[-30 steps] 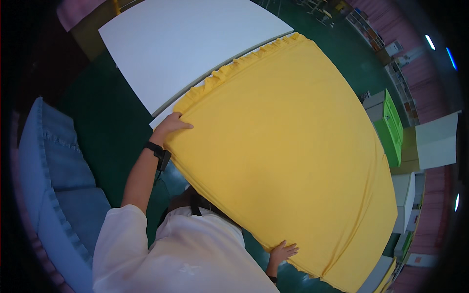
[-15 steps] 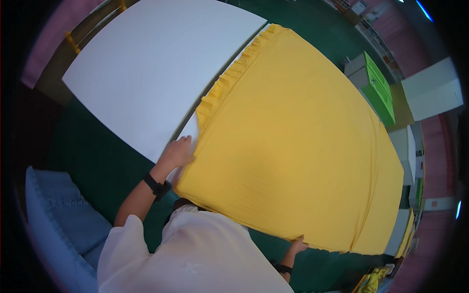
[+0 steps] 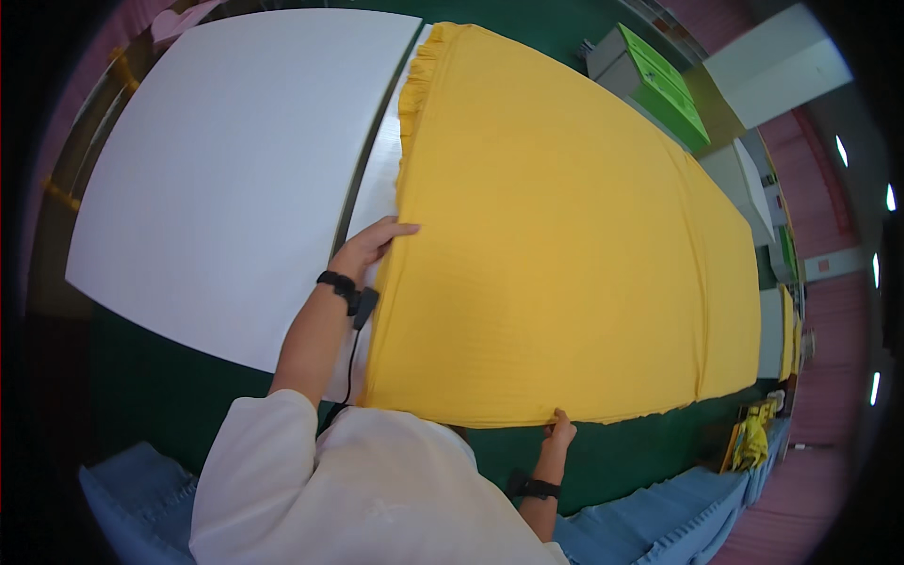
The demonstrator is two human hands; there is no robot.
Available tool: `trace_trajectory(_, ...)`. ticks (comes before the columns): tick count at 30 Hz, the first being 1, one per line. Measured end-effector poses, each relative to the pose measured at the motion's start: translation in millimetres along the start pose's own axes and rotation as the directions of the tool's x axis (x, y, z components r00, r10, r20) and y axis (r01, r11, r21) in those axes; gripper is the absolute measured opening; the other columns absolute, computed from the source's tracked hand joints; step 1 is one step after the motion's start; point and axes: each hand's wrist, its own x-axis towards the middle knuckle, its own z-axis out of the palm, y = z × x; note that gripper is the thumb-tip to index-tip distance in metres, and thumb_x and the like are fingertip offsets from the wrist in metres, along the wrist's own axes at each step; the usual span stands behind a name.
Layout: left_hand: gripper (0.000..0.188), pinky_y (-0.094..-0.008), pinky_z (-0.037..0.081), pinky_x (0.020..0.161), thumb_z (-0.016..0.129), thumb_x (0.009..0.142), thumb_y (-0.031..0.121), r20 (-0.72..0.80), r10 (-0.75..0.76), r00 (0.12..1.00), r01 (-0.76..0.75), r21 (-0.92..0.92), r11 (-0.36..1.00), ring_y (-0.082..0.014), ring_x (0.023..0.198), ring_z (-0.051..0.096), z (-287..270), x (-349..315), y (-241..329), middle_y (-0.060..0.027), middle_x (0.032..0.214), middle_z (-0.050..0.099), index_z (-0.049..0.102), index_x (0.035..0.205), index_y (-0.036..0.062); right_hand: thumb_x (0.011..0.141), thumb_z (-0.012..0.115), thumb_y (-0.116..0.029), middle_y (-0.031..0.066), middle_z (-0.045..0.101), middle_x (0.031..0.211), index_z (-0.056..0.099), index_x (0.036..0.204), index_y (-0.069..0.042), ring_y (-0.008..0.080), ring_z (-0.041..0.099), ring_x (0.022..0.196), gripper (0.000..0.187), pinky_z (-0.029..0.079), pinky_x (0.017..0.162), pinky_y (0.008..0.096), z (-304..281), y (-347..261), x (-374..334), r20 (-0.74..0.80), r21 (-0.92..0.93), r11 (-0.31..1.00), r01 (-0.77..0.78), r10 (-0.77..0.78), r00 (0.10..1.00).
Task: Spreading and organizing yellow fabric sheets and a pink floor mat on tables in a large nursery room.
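A yellow fitted sheet [image 3: 556, 235] with a gathered, ruffled edge covers most of a white tabletop [image 3: 380, 174], whose bare strip shows along the sheet's left side. My left hand [image 3: 374, 243] is closed on that left edge, thumb on top and fingers partly hidden underneath. At the near edge, my right hand [image 3: 559, 430] pinches the hanging border of the sheet. Each wrist wears a black band, and a small dark box with a cable hangs by the left one. A few long creases run across the sheet toward its right end.
Another white tabletop [image 3: 226, 179] stands to the left, parted by a narrow dark gap. Blue padded covers [image 3: 650, 513] lie low at the near right. Beyond are a green-fronted cabinet [image 3: 669, 85], yellow items [image 3: 751, 441] at right, and a green floor.
My left hand has shifted farther up the sheet's left edge and now grips it. More bare white strip shows beside the sheet. My right hand stays at the near edge; the view has turned.
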Motion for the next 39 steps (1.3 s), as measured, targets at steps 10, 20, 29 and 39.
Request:
trace_trajectory(10, 0.049, -0.0345, 0.049, 0.073, 0.068, 0.072, 0.034, -0.444, 0.063, 0.894, 0.434, 0.892, 0.124, -0.0287, 0.086, 0.061, 5.3, 5.1, 36.5, -0.0253, 0.097, 0.058, 0.052, 0.099, -0.0051, 0.072, 0.062, -0.011, 0.0023, 0.045, 0.063, 0.049, 0.072, -0.005, 0.0125, 0.046, 0.053, 0.015, 0.038, 0.046, 0.0295, 0.9, -5.3, 9.9, 0.003, 0.122, 0.991, -0.061, 0.061, 0.998)
trace_trajectory(20, 0.062, -0.0356, 0.046, 0.085, 0.073, 0.066, 0.023, -0.506, 0.382, 0.773, 0.321, 0.832, 0.453, -0.0325, 0.101, 0.057, -65.2, 138.9, 48.6, -0.0241, 0.109, 0.057, 0.048, 0.114, -0.0066, 0.072, 0.062, -0.011, 0.0051, 0.050, 0.064, 0.054, 0.074, -0.001, 0.0148, 0.046, 0.046, 0.012, 0.035, 0.038, 0.0264, 13.0, -13.7, 11.7, 0.032, 0.039, 0.992, -0.124, 0.123, 0.992)
trace_trajectory(29, 0.040, -0.0243, 0.049, 0.064, 0.058, 0.081, 0.014, -0.080, 0.027, 0.996, -0.037, -0.130, 0.991, -0.0130, 0.076, 0.061, -88.9, 140.5, 44.6, -0.0075, 0.095, 0.063, 0.049, 0.117, 0.0003, 0.073, 0.061, -0.008, 0.0021, 0.047, 0.060, 0.051, 0.068, -0.006, 0.0138, 0.045, 0.044, 0.011, 0.037, 0.038, 0.0285, -0.8, -15.5, 12.1, 0.066, 0.034, 0.997, -0.074, 0.072, 0.995)
trace_trajectory(39, 0.029, -0.0340, 0.046, 0.057, 0.065, 0.075, 0.021, -0.285, 0.505, 0.815, 0.103, 0.928, 0.358, -0.0225, 0.062, 0.057, -38.4, 0.7, 14.9, -0.0103, 0.067, 0.055, 0.048, 0.086, -0.0004, 0.078, 0.053, -0.003, 0.0039, 0.057, 0.087, 0.053, 0.103, 0.001, 0.0173, 0.057, 0.078, 0.025, 0.047, 0.070, 0.0297, 16.5, 33.6, 27.8, 0.117, 0.614, 0.789, 0.001, -0.092, 0.989)
